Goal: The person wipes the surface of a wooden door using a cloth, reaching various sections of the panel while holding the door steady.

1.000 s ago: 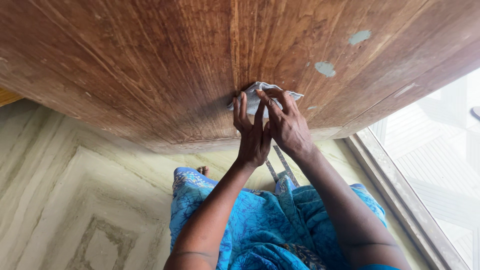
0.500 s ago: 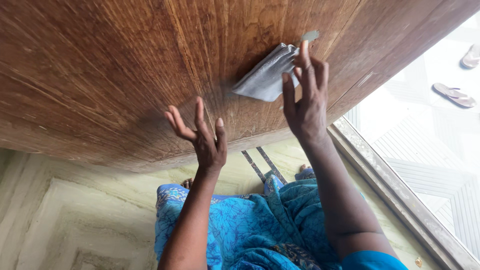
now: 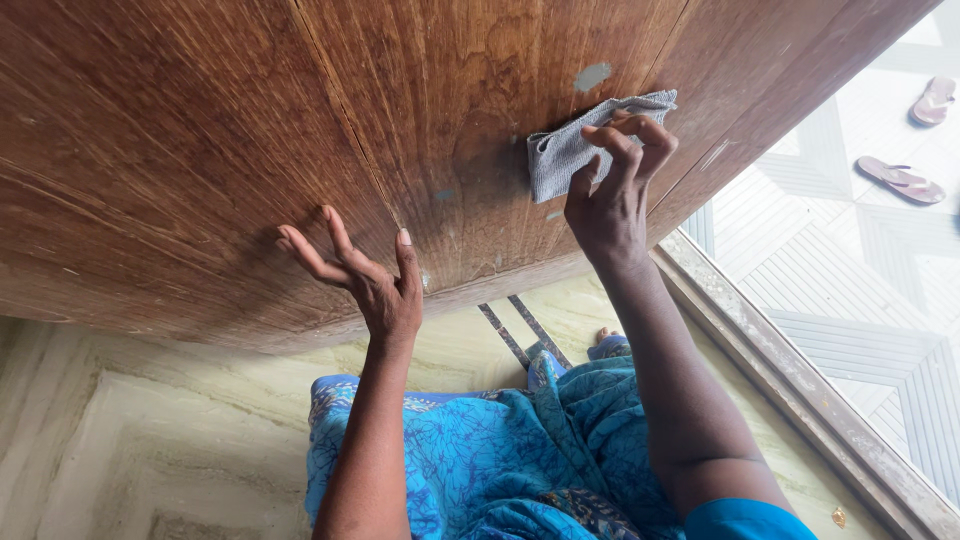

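Observation:
A large brown wooden door (image 3: pixel 200 130) fills the upper part of the view. My right hand (image 3: pixel 612 195) presses a grey cloth (image 3: pixel 565 150) flat against the door's lower right part, fingers curled over the cloth. A pale grey paint spot (image 3: pixel 593 76) sits just above the cloth. My left hand (image 3: pixel 360 275) is off the cloth, fingers spread, fingertips touching or close to the wood near a vertical seam (image 3: pixel 350 130) in the door.
My blue patterned garment (image 3: pixel 480 450) covers my lap below. Pale marbled floor (image 3: pixel 150 440) lies at the left. A door sill (image 3: pixel 800 390) runs diagonally at the right, with white tiled ground and two sandals (image 3: pixel 905 180) beyond it.
Both hands were together on the cloth; my left hand came off and spread open to the left. My right hand carried the cloth up and to the right across the door.

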